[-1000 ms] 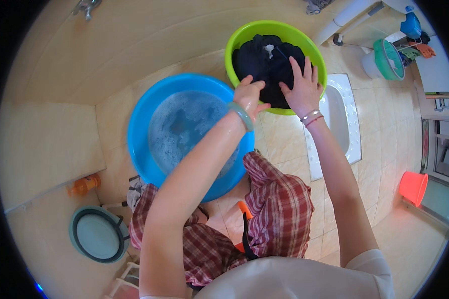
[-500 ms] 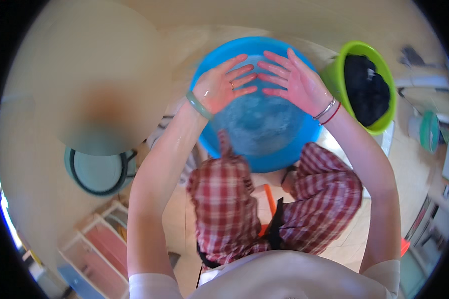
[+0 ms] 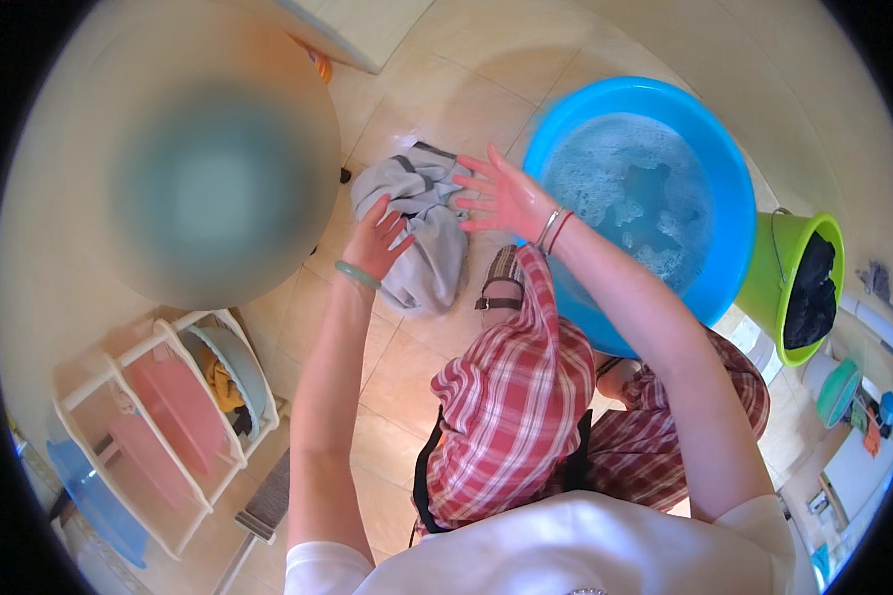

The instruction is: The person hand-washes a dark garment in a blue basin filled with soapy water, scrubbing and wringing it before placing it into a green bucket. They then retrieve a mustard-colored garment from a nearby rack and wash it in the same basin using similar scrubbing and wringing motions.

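Note:
A crumpled light grey garment with dark trim lies on the tiled floor. My left hand, with a pale green bangle at the wrist, is at its left edge, fingers apart and nothing in them. Whether the fingertips touch the cloth I cannot tell. At the garment's right side, my right hand is spread wide and holds nothing; that wrist bears a silver bangle and a red cord. Right of it stands a round blue basin of sudsy water, its left rim close to the right hand.
Beyond the basin, a lime green bucket holds dark cloth. At lower left is a white rack with pink and pale blue basins, a broom-like head near it. A large blurred round shape covers the upper left.
My view has swung left, so the basin and bucket now appear farther right. Both hands have gone from above the basin to the grey garment on the floor, staying open.

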### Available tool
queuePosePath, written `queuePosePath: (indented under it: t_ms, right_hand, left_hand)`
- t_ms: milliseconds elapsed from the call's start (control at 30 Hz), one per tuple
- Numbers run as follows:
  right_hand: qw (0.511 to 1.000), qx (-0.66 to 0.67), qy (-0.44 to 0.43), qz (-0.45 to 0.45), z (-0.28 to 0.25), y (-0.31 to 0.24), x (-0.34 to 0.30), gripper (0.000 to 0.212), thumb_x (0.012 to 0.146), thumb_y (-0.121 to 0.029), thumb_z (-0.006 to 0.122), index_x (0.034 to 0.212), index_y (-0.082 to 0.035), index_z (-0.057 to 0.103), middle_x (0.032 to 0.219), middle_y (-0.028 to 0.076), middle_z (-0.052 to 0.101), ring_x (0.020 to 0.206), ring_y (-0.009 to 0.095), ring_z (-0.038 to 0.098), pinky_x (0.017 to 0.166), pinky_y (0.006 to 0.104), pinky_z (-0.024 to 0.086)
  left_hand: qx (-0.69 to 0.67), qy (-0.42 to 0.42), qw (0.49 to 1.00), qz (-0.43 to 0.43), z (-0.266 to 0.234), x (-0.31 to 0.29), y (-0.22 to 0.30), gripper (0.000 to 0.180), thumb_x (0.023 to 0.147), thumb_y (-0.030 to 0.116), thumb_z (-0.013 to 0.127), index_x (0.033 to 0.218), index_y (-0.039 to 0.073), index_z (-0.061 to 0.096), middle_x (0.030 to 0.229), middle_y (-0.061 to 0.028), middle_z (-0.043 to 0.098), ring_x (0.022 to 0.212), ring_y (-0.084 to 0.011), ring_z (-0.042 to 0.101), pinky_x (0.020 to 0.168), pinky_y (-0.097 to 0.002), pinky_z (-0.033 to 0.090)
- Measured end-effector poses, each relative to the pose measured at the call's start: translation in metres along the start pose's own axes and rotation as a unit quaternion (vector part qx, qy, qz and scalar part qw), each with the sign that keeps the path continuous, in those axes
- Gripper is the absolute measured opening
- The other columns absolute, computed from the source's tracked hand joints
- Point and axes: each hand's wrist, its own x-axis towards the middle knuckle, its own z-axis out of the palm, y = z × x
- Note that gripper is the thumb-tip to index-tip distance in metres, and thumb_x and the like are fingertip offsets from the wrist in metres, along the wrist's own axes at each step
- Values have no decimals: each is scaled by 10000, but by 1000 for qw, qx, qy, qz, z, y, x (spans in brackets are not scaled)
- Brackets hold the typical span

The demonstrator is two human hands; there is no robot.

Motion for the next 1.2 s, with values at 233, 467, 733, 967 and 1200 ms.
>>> queuePosePath:
  t_ms: [233,467,733,967,1200]
  right_hand:
    - [983,-75,132,100,-39,82,64,1107,717,-877,516,1575,-312,102,1648,67,-58,1496,382,-20,1088,706,179]
    - [980,-38,147,126,-28,101,83,1052,749,-853,513,1560,-266,188,1630,63,115,1472,373,125,1067,708,217]
    - [995,-94,35,-20,8,50,36,570,843,-492,723,1254,-128,570,1090,33,676,961,189,666,841,420,535]
    - [963,-161,34,-215,31,-62,-101,396,871,-185,711,1220,-38,598,1098,55,670,998,147,639,881,303,517]
    - [923,-192,106,-317,35,-118,-250,356,886,-228,695,1185,-44,634,1068,22,675,962,117,630,849,271,492]
  left_hand:
    - [80,210,974,-27,-69,44,-64,934,843,586,661,1556,340,110,1594,-23,257,1417,-307,266,998,-686,245]
    - [3,1,996,-94,-72,49,-81,856,827,741,564,1500,292,283,1464,-36,407,1233,-238,463,952,-477,403]
    - [139,-143,979,-38,39,-28,-17,809,913,462,667,1546,182,248,1191,-2,570,922,-160,608,788,-333,493]
    - [172,-317,932,30,162,-127,51,596,1011,327,533,1511,127,279,1173,-86,597,1013,-299,662,866,-454,556]
    - [211,-506,836,28,270,-195,59,532,1025,336,490,1469,95,325,1301,-141,507,1108,-351,627,927,-495,531]
